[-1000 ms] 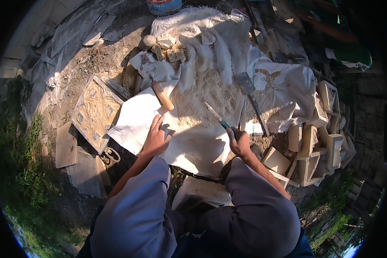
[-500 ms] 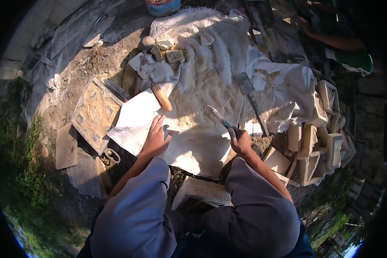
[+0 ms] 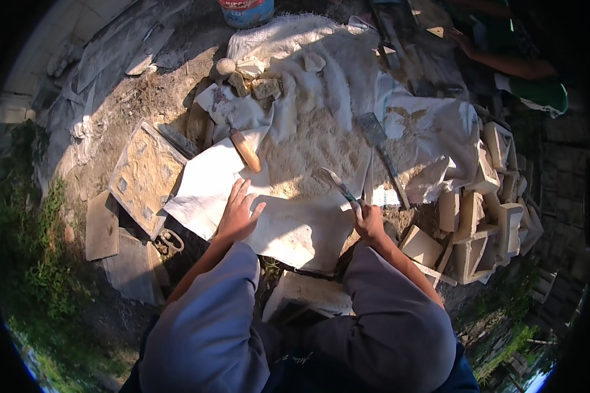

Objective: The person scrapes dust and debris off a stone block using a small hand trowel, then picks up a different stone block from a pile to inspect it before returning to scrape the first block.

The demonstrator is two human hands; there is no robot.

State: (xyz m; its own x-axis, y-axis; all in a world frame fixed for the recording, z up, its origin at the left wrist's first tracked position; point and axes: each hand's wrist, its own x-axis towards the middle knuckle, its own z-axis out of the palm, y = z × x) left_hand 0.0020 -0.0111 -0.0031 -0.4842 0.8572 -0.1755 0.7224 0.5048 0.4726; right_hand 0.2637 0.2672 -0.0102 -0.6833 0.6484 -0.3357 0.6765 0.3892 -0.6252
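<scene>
My left hand (image 3: 238, 215) lies open, fingers spread, over the near left part of a white woven sack sheet (image 3: 285, 219). Just beyond its fingertips is a tool's rounded wooden handle (image 3: 245, 152). My right hand (image 3: 370, 224) is closed around a slim tool with a curved, pale blade (image 3: 335, 179) and a dark greenish grip. Its blade points away and to the left, above the sheet. Sandy powder (image 3: 311, 154) covers the middle of the sheet. To the right of it lies a long flat metal tool with a square head (image 3: 373, 129).
Pale hollow blocks (image 3: 478, 219) are piled at the right. A square slab with a crusted surface (image 3: 145, 171) lies at the left, near a ring-handled object (image 3: 170, 240). Stones (image 3: 266, 88) and a paint bucket (image 3: 246, 13) are farther off. A co-worker's arm (image 3: 514, 64) shows at the far right.
My right hand has drawn slightly nearer with the curved-bladed tool, and the blade tip has shifted a little right and nearer. My left thumb stands farther from the fingers.
</scene>
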